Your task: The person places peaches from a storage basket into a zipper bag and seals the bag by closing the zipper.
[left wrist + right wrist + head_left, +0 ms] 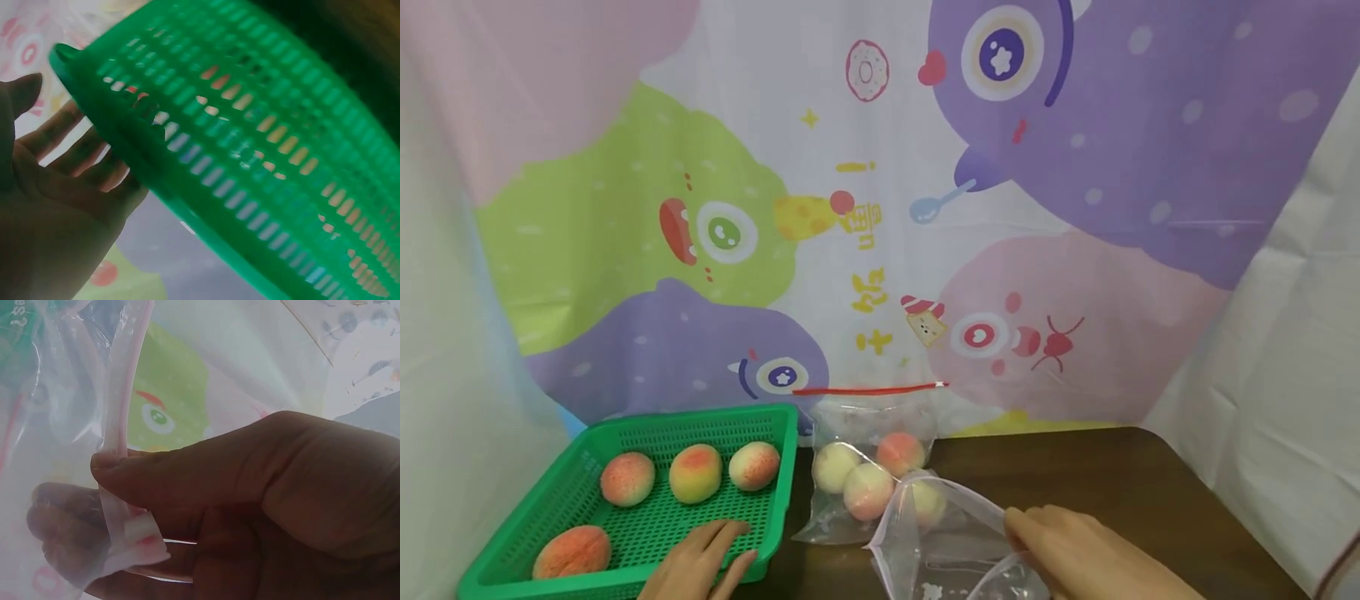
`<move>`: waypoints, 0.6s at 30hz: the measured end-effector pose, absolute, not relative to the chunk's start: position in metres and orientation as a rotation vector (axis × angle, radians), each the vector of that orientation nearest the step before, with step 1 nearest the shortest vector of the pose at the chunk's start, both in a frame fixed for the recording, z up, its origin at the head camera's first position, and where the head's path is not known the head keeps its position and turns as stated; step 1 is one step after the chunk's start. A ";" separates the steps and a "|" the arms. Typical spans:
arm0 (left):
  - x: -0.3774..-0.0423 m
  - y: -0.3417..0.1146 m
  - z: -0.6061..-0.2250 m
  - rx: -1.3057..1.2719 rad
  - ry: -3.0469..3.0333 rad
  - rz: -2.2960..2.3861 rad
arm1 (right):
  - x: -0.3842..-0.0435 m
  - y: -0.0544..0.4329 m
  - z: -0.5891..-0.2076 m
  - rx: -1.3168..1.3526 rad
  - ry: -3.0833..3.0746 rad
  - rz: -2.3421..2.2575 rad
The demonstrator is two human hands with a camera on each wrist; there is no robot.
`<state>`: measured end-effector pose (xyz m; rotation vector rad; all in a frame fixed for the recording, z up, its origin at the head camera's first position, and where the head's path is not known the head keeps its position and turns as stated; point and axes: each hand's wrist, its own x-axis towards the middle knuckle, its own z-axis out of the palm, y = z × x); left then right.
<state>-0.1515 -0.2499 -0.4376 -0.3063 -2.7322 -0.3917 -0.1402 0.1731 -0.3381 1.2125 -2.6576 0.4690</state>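
My left hand (pixel 696 562) reaches over the front rim of a green plastic basket (pixel 655 529), fingers extended and holding nothing. Inside the basket lie several peaches, among them a yellow-red one (pixel 696 473) at the back and a redder one (pixel 574 552) at front left. With thumb and fingers my right hand (pixel 1086 550) pinches the edge of a clear zip bag (pixel 115 425), near a white slider at its end. That bag's mouth gapes toward the left hand in the head view. Behind it, a second clear zip bag (pixel 868 417) with a red zip contains several peaches (pixel 868 492).
All this stands on a dark brown table (pixel 1120 483). A cartoon-printed cloth (pixel 880 250) hangs behind its back edge, and pale cloth (pixel 1285 375) closes off both sides. The basket takes up the table's left part.
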 end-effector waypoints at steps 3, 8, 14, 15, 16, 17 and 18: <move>-0.151 -0.262 -0.442 -0.243 -2.798 -0.431 | -0.141 0.172 -0.338 1.224 -2.646 0.485; -0.146 -0.283 -0.458 -0.220 -2.663 -0.298 | -0.140 0.171 -0.338 1.225 -2.606 0.501; -0.140 -0.301 -0.479 -0.189 -2.372 -0.192 | -0.140 0.169 -0.338 1.215 -2.590 0.500; -0.140 -0.305 -0.481 -0.185 -2.357 -0.197 | -0.139 0.170 -0.338 1.213 -2.591 0.500; -0.140 -0.309 -0.481 -0.171 -2.352 -0.204 | -0.139 0.170 -0.338 1.211 -2.592 0.502; -0.141 -0.314 -0.482 -0.160 -2.347 -0.204 | -0.139 0.170 -0.338 1.211 -2.594 0.501; -0.140 -0.319 -0.482 -0.143 -2.351 -0.207 | -0.139 0.170 -0.338 1.210 -2.602 0.503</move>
